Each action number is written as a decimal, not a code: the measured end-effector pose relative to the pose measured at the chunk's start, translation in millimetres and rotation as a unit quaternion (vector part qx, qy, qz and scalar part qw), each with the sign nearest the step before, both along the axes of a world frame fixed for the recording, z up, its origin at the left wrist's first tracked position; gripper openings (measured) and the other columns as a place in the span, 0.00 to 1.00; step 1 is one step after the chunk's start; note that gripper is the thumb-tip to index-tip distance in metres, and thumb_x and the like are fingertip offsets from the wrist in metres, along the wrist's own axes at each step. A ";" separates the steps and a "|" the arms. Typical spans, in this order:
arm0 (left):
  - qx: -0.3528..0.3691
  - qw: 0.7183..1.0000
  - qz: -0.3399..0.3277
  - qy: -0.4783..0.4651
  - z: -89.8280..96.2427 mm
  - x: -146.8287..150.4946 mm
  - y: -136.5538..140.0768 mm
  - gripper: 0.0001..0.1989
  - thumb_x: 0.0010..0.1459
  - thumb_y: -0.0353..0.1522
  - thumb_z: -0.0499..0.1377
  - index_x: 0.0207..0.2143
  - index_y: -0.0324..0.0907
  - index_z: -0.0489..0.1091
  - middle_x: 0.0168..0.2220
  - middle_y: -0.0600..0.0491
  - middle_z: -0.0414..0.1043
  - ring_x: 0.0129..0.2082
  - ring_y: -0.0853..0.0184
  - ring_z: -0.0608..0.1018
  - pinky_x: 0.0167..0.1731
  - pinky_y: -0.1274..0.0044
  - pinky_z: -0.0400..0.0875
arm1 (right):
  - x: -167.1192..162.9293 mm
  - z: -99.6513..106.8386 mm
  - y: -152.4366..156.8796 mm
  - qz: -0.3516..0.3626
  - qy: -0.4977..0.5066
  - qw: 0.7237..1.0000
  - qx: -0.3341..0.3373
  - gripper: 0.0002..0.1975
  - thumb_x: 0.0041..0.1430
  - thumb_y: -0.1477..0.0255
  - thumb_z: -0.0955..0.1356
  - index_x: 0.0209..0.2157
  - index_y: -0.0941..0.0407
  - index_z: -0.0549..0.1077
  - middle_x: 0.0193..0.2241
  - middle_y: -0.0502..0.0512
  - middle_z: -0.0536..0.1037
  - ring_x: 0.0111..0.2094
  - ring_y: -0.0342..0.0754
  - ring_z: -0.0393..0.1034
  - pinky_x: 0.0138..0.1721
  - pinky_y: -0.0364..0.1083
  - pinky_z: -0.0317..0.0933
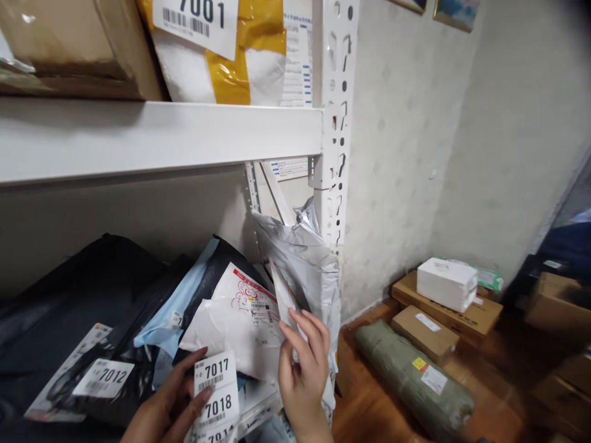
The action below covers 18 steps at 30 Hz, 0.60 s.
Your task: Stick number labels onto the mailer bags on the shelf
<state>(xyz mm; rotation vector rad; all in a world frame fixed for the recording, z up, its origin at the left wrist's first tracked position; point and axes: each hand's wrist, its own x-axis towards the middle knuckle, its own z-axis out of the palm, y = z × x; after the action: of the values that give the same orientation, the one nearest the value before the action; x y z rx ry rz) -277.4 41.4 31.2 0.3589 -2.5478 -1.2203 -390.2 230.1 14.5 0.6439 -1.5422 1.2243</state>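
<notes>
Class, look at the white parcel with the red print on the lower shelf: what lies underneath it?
Under the white parcel a dark bag and a light blue bag show at its edges. How far they run beneath, and anything else below, is covered.

Two hands point(170, 406); three floor boxes point(425, 332); one green roll point(410, 375).

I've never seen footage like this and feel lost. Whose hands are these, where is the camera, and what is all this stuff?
The camera sits on a person's head, looking down at their own bare hands. The left hand holds a strip of numbered labels reading 7017 and 7018. The right hand touches a thin white parcel leaning against a grey mailer bag. Both rest on a white shelf rack crowded with bagged parcels. On the wooden floor lie cardboard boxes and a green rolled bundle.
</notes>
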 end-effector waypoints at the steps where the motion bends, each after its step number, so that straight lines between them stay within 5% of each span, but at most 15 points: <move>1: 0.004 1.000 -0.015 -0.012 1.2 0.5 -1.6 0.34 0.52 0.52 0.54 0.57 0.45 0.56 0.25 0.58 0.69 0.29 0.66 0.75 0.33 0.80 0.70 | -0.1 -3.0 -0.7 -0.064 0.031 0.997 -0.016 0.21 0.54 0.85 0.63 0.45 0.49 0.71 0.45 0.57 0.70 0.49 0.56 0.60 0.45 0.57 0.61; 4: 0.006 1.000 -0.020 -0.009 4.0 2.6 -4.3 0.31 0.54 0.50 0.54 0.56 0.46 0.57 0.25 0.59 0.67 0.27 0.68 0.72 0.30 0.81 0.68 | -0.4 -18.6 -1.9 -0.211 0.118 0.967 -0.077 0.19 0.46 0.86 0.71 0.35 0.47 0.74 0.30 0.54 0.66 0.35 0.53 0.59 0.35 0.53 0.58; 6: -0.006 1.000 -0.018 -0.004 5.3 4.4 -3.9 0.31 0.54 0.50 0.54 0.57 0.46 0.56 0.24 0.59 0.66 0.26 0.68 0.70 0.29 0.81 0.66 | 1.4 -30.9 -2.0 -0.214 0.146 0.964 -0.064 0.20 0.45 0.87 0.72 0.33 0.47 0.75 0.22 0.49 0.62 0.26 0.48 0.55 0.30 0.51 0.55; 10: -0.042 0.999 -0.014 -0.004 5.0 8.3 -3.4 0.32 0.53 0.49 0.54 0.57 0.45 0.57 0.25 0.58 0.67 0.26 0.68 0.70 0.29 0.80 0.66 | 16.2 -45.3 -5.1 -0.057 0.073 0.995 0.031 0.21 0.52 0.86 0.66 0.45 0.51 0.73 0.20 0.48 0.69 0.22 0.45 0.59 0.25 0.48 0.55; 13: -0.048 0.999 -0.009 0.008 4.2 11.5 -3.9 0.33 0.52 0.49 0.55 0.57 0.43 0.57 0.25 0.58 0.67 0.26 0.68 0.71 0.29 0.80 0.66 | 34.3 -44.4 -12.8 0.091 0.025 0.993 0.068 0.22 0.54 0.83 0.65 0.50 0.53 0.68 0.26 0.52 0.75 0.26 0.46 0.67 0.27 0.48 0.64; 16: -0.058 0.998 -0.017 0.000 5.0 15.5 -3.9 0.34 0.52 0.49 0.55 0.57 0.41 0.58 0.22 0.59 0.64 0.23 0.69 0.68 0.26 0.80 0.63 | 49.1 -40.7 -26.9 0.243 -0.080 0.964 0.075 0.23 0.55 0.77 0.67 0.53 0.50 0.66 0.40 0.58 0.76 0.38 0.50 0.73 0.36 0.48 0.70; 18: -0.050 0.998 -0.032 -0.005 5.5 18.8 -2.9 0.33 0.52 0.48 0.55 0.57 0.42 0.58 0.22 0.60 0.62 0.22 0.70 0.66 0.26 0.80 0.61 | 54.5 -39.3 -39.6 0.354 -0.217 0.909 0.023 0.21 0.55 0.73 0.67 0.52 0.51 0.66 0.44 0.60 0.75 0.37 0.49 0.74 0.29 0.44 0.69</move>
<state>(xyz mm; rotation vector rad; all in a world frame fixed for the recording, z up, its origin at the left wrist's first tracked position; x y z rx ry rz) -258.6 38.5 36.6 0.2630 -2.6349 -1.1099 -335.7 190.5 -24.8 1.0728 -1.7642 1.9845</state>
